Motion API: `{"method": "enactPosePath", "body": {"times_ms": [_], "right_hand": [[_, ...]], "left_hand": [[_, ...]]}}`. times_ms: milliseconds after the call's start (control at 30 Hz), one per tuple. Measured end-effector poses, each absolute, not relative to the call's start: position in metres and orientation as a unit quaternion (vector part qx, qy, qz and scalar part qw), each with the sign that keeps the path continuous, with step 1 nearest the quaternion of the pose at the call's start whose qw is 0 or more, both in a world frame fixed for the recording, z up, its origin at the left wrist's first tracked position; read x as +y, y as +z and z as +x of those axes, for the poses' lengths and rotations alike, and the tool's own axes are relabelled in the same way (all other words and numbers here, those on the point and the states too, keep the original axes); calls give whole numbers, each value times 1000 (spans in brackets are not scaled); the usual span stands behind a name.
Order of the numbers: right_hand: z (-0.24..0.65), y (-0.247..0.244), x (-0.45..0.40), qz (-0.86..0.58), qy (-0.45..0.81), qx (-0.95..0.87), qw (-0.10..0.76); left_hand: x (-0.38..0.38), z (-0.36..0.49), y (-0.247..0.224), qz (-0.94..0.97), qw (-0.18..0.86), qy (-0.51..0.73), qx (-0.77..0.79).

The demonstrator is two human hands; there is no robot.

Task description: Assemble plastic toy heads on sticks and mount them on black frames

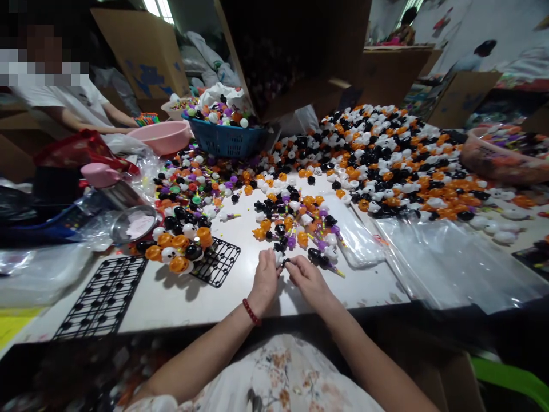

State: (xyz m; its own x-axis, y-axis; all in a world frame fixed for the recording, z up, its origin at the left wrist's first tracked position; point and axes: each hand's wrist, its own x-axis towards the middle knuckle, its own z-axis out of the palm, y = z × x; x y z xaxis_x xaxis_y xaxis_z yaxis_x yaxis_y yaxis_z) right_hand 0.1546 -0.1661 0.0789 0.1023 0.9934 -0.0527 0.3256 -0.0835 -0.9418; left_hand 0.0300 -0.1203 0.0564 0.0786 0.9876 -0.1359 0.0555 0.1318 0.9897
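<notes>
"Where are the hands?"

"Just inside the front edge of the white bench (180, 309), near its middle, fingertips almost meeting."

"And the grip?"

"The left hand (266, 277) has its thumb and fingers closed on a small toy (279, 257), white and black; the right hand (305, 279) pinches at its black end. The fingers cover part of it."

"Where is there room to move?"

"White surface shows along the front edge on both sides: leftward to a black grid (223, 263) with a cluster standing on it, rightward to clear bags (454, 263), which reach the front edge."

"What borders the far side?"

"A loose heap (295, 222) in orange, black, white and purple, just beyond the fingertips. Past it, a big pile (386, 157) covers the right side toward the far edge; left of centre there stands a blue basket (227, 140)."

"And the left end?"

"A second grid (103, 294) lies flat, its near end at the front edge."
</notes>
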Motion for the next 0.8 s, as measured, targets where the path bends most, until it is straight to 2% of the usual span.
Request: {"method": "enactPosePath", "body": {"times_ms": [167, 400, 500, 600, 700, 800], "right_hand": [[143, 77, -165, -632, 351, -569, 392], [163, 75, -140, -627, 307, -603, 387], [194, 77, -120, -662, 143, -616, 402], [211, 73, -110, -708, -54, -609, 354], [202, 60, -115, -685, -106, -643, 326], [179, 40, -124, -624, -107, -699, 333]], "left_hand": [[-134, 31, 63, 570, 443, 391, 570], [-97, 26, 60, 582, 460, 357, 567], [-49, 16, 64, 625, 336, 330, 623], [1, 0, 66, 623, 208, 307, 688], [39, -14, 64, 597, 108, 209, 767], [55, -22, 62, 597, 113, 170, 776]]}}
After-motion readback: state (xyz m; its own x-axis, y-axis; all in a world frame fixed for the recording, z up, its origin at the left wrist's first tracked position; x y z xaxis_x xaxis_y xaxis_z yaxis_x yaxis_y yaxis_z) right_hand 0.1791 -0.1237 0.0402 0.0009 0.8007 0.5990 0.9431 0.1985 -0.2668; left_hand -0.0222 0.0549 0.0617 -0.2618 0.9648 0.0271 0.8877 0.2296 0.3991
